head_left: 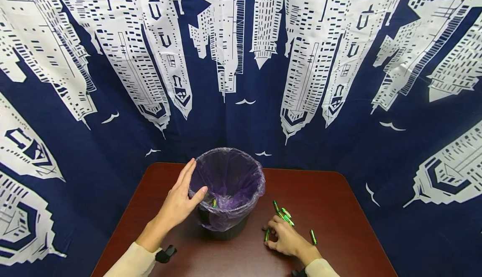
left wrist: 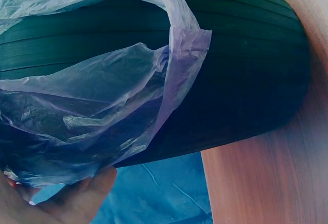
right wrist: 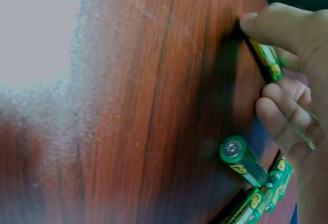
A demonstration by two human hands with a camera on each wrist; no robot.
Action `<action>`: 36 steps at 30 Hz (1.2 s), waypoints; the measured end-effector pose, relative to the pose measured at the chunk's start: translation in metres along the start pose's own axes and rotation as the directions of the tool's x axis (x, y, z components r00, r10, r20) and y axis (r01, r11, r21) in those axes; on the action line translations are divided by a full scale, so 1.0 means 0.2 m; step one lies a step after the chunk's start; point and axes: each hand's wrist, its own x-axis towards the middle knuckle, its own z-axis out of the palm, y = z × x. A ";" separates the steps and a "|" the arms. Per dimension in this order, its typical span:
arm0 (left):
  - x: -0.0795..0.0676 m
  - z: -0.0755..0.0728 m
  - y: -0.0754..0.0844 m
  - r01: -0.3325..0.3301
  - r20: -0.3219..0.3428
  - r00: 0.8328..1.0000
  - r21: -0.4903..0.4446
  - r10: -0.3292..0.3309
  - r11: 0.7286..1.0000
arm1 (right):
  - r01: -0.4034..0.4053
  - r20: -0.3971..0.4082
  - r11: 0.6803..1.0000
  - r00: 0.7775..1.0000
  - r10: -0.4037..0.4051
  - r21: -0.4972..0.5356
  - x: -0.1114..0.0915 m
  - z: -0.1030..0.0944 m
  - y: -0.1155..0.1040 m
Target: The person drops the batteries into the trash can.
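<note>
A round dark bin (left wrist: 246, 65) lined with a thin purple bag (head_left: 241, 203) stands on the table. My left hand (head_left: 180, 199) rests at its left rim, fingers extended along the edge and thumb reaching over it. Inside the bin a green-and-gold battery (head_left: 214, 203) is visible. To the right of the bin, my right hand (head_left: 284, 237) pinches a battery (right wrist: 266, 57) between thumb and fingers, low over the table. Several more green batteries (head_left: 285, 216) lie just beyond that hand. A single battery (head_left: 314, 237) lies to its right.
The reddish-brown wooden table (head_left: 320, 193) has rounded far corners. Behind and around it hangs a dark blue cloth (head_left: 241, 130) printed with white upside-down buildings. A black strap piece (head_left: 166, 254) sits at my left wrist.
</note>
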 end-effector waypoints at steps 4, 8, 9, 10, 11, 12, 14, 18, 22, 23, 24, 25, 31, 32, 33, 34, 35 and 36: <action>0.00 0.01 0.00 0.002 -0.012 1.000 -0.003 -0.002 1.000 | -0.011 -0.004 1.000 1.000 0.011 0.020 0.00 0.01 0.00; 0.00 0.02 0.00 -0.004 -0.028 1.000 -0.013 0.003 1.000 | -0.031 -0.005 0.999 1.000 0.031 0.030 0.00 0.02 0.01; 0.00 0.02 -0.01 -0.006 -0.032 0.999 -0.015 0.006 1.000 | -0.032 -0.007 0.999 0.999 0.032 0.032 0.00 0.02 0.01; 0.00 0.02 -0.01 -0.009 -0.036 0.999 -0.017 0.008 1.000 | -0.034 -0.009 0.999 0.999 0.034 0.032 0.00 0.03 0.01; 0.01 0.02 -0.01 -0.012 -0.040 0.999 -0.016 0.012 1.000 | -0.033 -0.012 0.999 0.999 0.033 0.032 0.00 0.03 0.02; 0.01 0.02 -0.01 -0.014 -0.043 0.999 -0.015 0.013 1.000 | -0.032 -0.013 0.999 0.999 0.033 0.033 -0.01 0.02 0.01; 0.01 0.03 -0.01 -0.015 -0.045 0.999 -0.013 0.014 1.000 | -0.031 -0.019 0.999 0.999 0.031 0.035 -0.01 0.02 0.01; 0.00 0.02 -0.01 -0.014 -0.040 0.999 -0.007 0.014 1.000 | -0.032 -0.039 0.999 0.999 0.034 0.040 -0.01 0.00 0.00; 0.00 0.02 -0.01 -0.005 -0.039 0.999 -0.006 0.005 1.000 | -0.014 -0.082 0.999 0.997 0.017 0.030 0.00 -0.04 -0.02; 0.00 0.01 -0.01 -0.002 -0.040 0.999 -0.004 0.002 1.000 | -0.006 -0.095 1.000 0.995 0.009 0.026 0.00 -0.05 -0.03; 0.00 0.01 -0.01 -0.001 -0.041 0.999 -0.003 0.001 1.000 | 0.004 -0.109 1.000 0.994 -0.002 0.021 0.01 -0.07 -0.03; 0.00 0.01 -0.01 0.000 -0.042 0.999 -0.003 -0.001 1.000 | 0.017 -0.125 1.000 0.992 -0.015 0.019 0.02 -0.08 -0.04; -0.01 0.01 -0.01 0.002 -0.045 0.999 0.008 -0.001 1.000 | 0.122 -0.214 0.993 0.969 -0.120 -0.004 0.03 -0.16 -0.07; -0.02 0.01 -0.01 0.001 -0.047 0.999 0.010 0.000 1.000 | 0.136 -0.227 0.991 0.964 -0.135 -0.010 0.03 -0.18 -0.08; -0.02 0.01 -0.01 0.000 -0.049 0.999 0.010 0.000 1.000 | 0.145 -0.238 0.989 0.960 -0.145 -0.018 0.03 -0.20 -0.09; -0.02 0.01 -0.01 -0.001 -0.050 0.999 0.006 0.001 1.000 | 0.152 -0.252 0.988 0.956 -0.153 -0.025 0.03 -0.22 -0.09; -0.02 0.01 -0.01 -0.004 -0.052 0.999 0.005 0.004 1.000 | 0.159 -0.266 0.987 0.950 -0.162 -0.031 0.03 -0.24 -0.10; -0.02 0.01 -0.01 -0.008 -0.055 0.998 0.004 0.008 1.000 | 0.169 -0.284 0.985 0.943 -0.174 -0.040 0.04 -0.26 -0.11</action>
